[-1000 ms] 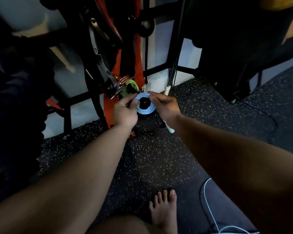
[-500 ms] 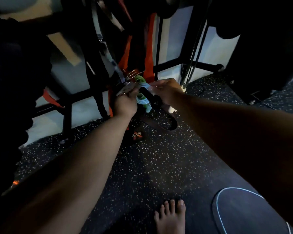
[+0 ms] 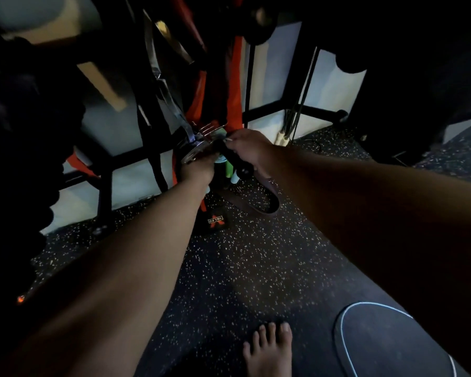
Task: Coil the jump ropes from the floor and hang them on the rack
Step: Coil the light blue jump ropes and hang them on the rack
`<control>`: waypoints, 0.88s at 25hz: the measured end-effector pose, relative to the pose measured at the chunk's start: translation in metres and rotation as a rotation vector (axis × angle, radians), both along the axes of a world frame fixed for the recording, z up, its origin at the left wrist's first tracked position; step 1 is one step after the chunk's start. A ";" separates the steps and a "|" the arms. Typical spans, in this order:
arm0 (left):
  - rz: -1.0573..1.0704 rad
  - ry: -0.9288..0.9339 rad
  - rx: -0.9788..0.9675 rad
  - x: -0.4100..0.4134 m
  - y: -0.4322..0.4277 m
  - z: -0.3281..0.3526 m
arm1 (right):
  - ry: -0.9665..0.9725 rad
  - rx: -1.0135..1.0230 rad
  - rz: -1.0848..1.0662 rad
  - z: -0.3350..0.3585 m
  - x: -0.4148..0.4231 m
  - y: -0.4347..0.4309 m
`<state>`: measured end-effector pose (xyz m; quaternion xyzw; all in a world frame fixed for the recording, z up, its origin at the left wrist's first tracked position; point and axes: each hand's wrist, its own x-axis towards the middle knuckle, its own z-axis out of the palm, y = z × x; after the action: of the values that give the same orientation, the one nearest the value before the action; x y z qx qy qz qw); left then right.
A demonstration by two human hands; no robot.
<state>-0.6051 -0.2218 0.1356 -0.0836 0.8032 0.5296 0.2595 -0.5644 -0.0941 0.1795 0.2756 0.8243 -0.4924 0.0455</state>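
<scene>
Both my hands meet at the low part of the black rack (image 3: 136, 156), beside a chrome hook (image 3: 199, 148). My left hand (image 3: 199, 168) and my right hand (image 3: 249, 148) hold the coiled pale blue jump rope (image 3: 221, 159) between them, their fingers curled round it. Most of the coil is hidden by the hands. A green handle (image 3: 229, 168) and a black handle (image 3: 241, 165) hang down below my right hand. A second pale blue rope (image 3: 344, 314) lies looped on the floor at the lower right.
Orange straps (image 3: 234, 91) and dark gear hang on the rack above the hands. A black pad with an orange label (image 3: 215, 220) and a dark strap loop (image 3: 267, 202) lie on the speckled floor. White handles (image 3: 282, 138) hang right of the rack. My bare foot (image 3: 269, 346) is below.
My hands have carried the coil forward and down to the chrome hook on the rack. The coil, open and plainly seen a second ago, is now mostly hidden between my hands.
</scene>
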 end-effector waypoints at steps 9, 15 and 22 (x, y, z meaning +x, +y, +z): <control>-0.047 0.141 0.152 0.075 -0.027 0.058 | 0.093 -0.084 -0.116 0.043 0.107 -0.005; -0.452 0.215 -0.003 0.145 -0.036 0.116 | 0.066 -0.139 -0.179 0.071 0.225 -0.007; -0.856 0.345 -0.165 0.237 -0.011 0.173 | 0.078 0.027 -0.352 0.099 0.370 0.002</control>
<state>-0.3677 -0.2331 0.3086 0.3241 0.8364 0.3153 0.3097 -0.1947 -0.0925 0.2783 0.3969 0.7711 -0.4919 -0.0770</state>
